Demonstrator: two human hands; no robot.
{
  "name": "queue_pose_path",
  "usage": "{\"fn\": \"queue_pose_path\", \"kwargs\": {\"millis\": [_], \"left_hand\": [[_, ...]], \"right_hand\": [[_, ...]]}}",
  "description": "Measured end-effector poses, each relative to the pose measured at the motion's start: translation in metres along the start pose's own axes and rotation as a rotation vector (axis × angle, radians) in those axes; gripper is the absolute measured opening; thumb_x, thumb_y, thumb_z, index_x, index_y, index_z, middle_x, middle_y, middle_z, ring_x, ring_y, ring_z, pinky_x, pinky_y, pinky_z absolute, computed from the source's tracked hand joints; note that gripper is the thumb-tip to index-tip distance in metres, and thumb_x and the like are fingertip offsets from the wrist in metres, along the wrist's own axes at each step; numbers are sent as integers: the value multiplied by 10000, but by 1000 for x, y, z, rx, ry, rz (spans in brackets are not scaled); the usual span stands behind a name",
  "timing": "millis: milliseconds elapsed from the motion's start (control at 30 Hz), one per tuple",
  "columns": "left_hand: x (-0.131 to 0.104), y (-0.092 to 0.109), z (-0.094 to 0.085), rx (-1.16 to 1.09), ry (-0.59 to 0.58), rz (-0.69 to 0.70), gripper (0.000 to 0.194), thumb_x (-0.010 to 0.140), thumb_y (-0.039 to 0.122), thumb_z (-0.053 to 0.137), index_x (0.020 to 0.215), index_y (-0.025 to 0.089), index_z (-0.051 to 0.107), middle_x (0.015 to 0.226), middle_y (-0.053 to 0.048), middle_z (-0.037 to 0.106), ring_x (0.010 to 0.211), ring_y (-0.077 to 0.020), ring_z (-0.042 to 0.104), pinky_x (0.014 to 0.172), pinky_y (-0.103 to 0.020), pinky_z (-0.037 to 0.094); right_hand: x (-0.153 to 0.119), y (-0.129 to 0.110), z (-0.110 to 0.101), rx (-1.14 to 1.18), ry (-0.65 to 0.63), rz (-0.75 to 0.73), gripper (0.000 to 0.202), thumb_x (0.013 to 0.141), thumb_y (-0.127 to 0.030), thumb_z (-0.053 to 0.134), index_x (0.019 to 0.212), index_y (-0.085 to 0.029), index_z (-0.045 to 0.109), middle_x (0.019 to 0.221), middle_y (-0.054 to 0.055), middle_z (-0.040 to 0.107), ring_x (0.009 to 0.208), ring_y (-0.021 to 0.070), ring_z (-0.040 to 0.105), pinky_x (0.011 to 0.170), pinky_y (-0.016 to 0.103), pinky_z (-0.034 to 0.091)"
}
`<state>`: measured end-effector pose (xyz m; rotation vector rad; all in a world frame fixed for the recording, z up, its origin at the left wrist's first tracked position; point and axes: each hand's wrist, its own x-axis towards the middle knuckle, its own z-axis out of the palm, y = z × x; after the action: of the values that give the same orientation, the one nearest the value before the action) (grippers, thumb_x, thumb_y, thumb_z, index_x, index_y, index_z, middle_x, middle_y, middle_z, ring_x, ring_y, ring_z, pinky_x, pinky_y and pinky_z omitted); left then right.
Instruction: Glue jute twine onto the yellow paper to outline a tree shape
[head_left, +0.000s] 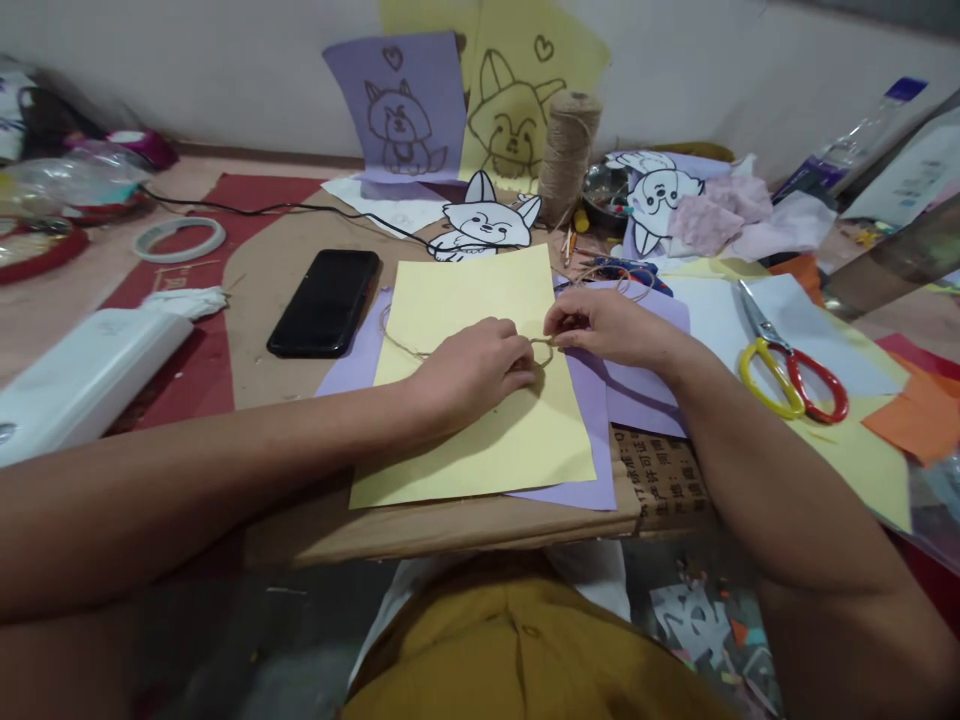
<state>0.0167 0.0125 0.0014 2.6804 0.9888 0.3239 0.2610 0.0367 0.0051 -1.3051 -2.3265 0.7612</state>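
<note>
A yellow sheet of paper (450, 460) lies on purple paper (596, 490) on the cardboard mat in front of me. A length of brown twine (401, 346) crosses the yellow sheet. My left hand (480, 370) rests on that sheet with its fingers curled round the twine. Just to its right, at the sheet's edge, my right hand (611, 325) pinches the same twine. Between the two hands the twine makes a small bent loop. More of it trails behind my right hand. The left fingertips are partly hidden.
A black phone (324, 303) lies left of the paper, a tape roll (180, 238) beyond it. Scissors (787, 375) lie to the right. Behind stand a twine spool (568, 155) and fox drawings on purple (409, 70) and yellow sheets. A white device (97, 380) sits far left.
</note>
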Motion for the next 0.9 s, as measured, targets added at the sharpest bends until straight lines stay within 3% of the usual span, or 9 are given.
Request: {"fn": "queue_pose_path", "kwargs": {"millis": [100,300,567,900], "left_hand": [[2,-3,9,-16,34,-31,218,1060,187,599,1073,141,812,1046,-111,753,1031,-269,686,905,-379,520],[-4,-14,22,-45,140,66,194,1058,187,601,1063,159,793,1027,-87,752,990,-247,672,863,-360,507],[-2,-19,20,-95,137,63,169,1024,193,647,1033,189,816,1001,-69,765,969,-244,695,823,-353,505],[3,-18,11,-97,85,-53,162,973,201,667,1017,181,822,969,-57,788,855,-213,702,754,-330,478]], "right_hand": [[0,0,-2,29,-25,6,89,844,-163,701,908,-217,730,922,35,749,819,187,651,766,328,500],[-1,-1,-4,52,-37,-4,129,844,-155,684,954,-212,722,942,32,741,851,184,651,785,315,498],[-4,-7,-1,64,-94,-59,145,845,-187,709,982,-204,754,989,41,726,862,185,630,766,311,473],[-4,-9,3,-89,-122,-82,114,854,-102,665,840,-204,715,972,46,683,908,191,612,794,318,445]]}}
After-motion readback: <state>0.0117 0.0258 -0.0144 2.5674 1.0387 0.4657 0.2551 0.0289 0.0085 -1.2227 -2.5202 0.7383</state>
